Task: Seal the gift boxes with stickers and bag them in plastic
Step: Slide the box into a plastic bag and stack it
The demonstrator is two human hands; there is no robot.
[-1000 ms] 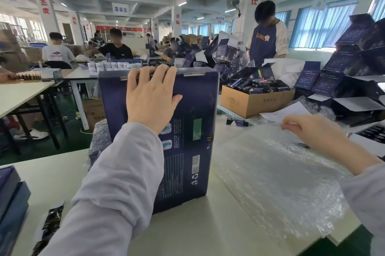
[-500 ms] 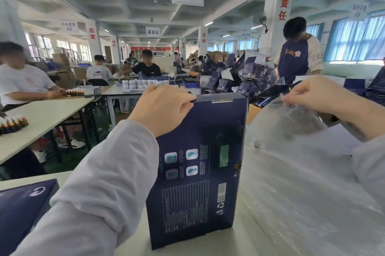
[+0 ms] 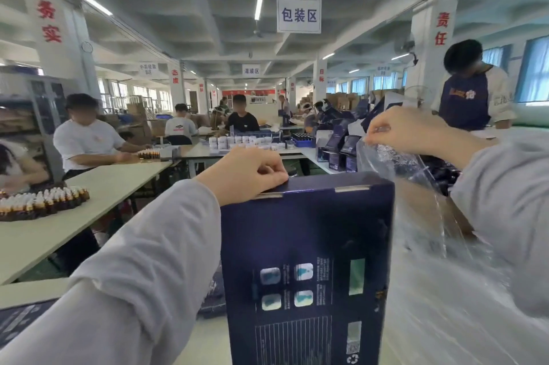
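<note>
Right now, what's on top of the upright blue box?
The left hand grips the top left corner of the box; two silvery strips lie along that edge. Its contents are hidden.

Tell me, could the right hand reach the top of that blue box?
Probably yes. The right hand is up near the top right corner of the box, and the left hand grips only the top's left end. Only the plastic bag the right hand pinches hangs between.

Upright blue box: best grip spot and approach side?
Top edge near the left corner, from above, where the left hand grips. The box stands upright with broad faces; that leaves its right side free for the bag the right hand pinches.
</note>
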